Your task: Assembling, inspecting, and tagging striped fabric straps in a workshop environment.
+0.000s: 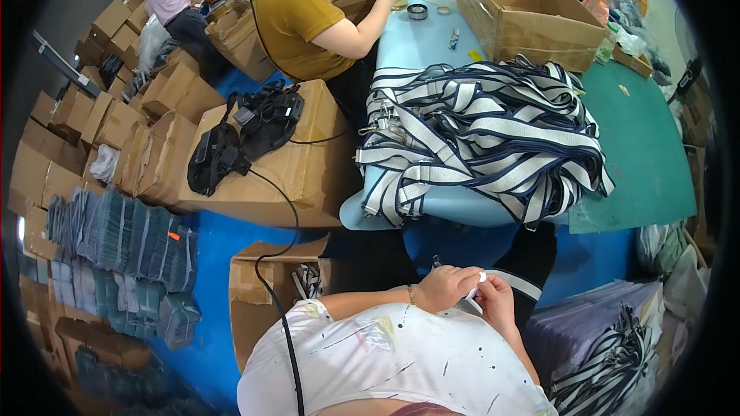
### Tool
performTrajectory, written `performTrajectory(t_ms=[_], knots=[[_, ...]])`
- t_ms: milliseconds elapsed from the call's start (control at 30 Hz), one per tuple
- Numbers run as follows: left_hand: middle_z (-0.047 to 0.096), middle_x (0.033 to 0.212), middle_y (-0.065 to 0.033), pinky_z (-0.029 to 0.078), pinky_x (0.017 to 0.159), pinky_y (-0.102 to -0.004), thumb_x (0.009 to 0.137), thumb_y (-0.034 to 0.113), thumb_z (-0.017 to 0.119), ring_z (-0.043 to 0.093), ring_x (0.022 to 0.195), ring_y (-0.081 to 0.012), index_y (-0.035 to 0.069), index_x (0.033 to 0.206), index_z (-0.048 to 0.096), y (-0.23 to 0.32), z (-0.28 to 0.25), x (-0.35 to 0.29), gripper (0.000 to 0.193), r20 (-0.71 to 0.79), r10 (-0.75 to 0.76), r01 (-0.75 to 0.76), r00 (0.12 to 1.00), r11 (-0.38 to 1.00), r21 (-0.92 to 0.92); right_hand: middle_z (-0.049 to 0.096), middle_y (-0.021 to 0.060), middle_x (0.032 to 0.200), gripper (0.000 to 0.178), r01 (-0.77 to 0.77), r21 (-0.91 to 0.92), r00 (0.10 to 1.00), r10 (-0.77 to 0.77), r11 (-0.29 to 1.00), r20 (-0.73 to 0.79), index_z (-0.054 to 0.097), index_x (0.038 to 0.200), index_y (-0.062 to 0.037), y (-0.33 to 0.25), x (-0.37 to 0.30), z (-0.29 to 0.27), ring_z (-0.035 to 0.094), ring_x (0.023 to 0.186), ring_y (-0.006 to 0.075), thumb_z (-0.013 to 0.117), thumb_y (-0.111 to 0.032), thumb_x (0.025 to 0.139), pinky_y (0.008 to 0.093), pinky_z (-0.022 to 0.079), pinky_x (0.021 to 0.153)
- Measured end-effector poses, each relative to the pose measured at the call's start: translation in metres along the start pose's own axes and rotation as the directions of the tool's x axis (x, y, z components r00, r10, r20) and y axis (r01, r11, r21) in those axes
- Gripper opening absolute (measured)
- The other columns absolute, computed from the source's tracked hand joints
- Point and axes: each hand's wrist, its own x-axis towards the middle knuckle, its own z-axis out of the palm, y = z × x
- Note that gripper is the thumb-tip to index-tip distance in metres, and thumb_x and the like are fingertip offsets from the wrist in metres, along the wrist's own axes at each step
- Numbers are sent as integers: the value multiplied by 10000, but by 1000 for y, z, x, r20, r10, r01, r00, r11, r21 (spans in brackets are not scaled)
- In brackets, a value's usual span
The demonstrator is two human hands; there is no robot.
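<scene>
Just above my lap, both hands are close together with bent fingers. My left hand [447, 288] pinches near a small white end of a webbing strap. My right hand [497, 300] grips the same white strap [518, 285] with dark edges, which runs off to the right across my dark-clothed leg. A small metal clip [437, 260] shows just beyond my left hand. On the table ahead lies a big tangled pile of white and navy straps [493, 131], with metal hooks [385, 125] bunched at its left side. My fingers partly hide the strap's end.
The table [362, 212] has a green mat [640, 154] at right and an open carton [532, 23] at back. Left stand a carton bearing black head-straps [247, 135] and an open box [250, 285]. More straps [609, 362] lie lower right. A co-worker [308, 15] sits beyond.
</scene>
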Motion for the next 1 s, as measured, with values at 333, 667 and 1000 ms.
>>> performTrajectory(t_ms=[333,667,1000], knots=[[657,970,-131,532,645,-278,826,55,591,662,807,-238,26,1034,589,5,-6,4,211,-7,-126,122,992,977,-174,585,15,776,82,-110,21,989,107,994,100,612,920,-34,-15,-8,-2,507,673,75,567,-90,880,206,439,661],[560,960,-121,514,641,-309,800,-6,551,605,785,-269,15,1029,597,11,-8,9,234,-26,-196,183,980,947,-263,570,9,819,96,-86,30,990,82,996,117,602,935,-69,-11,-6,-1,491,733,74,586,-145,879,210,421,727],[601,935,-89,522,645,-292,744,-74,563,620,780,-241,54,1000,628,2,-15,17,294,-74,-182,154,980,945,-289,604,36,900,137,4,1,981,-5,1000,194,609,981,-28,-14,1,2,555,829,109,592,-108,871,246,451,764]])
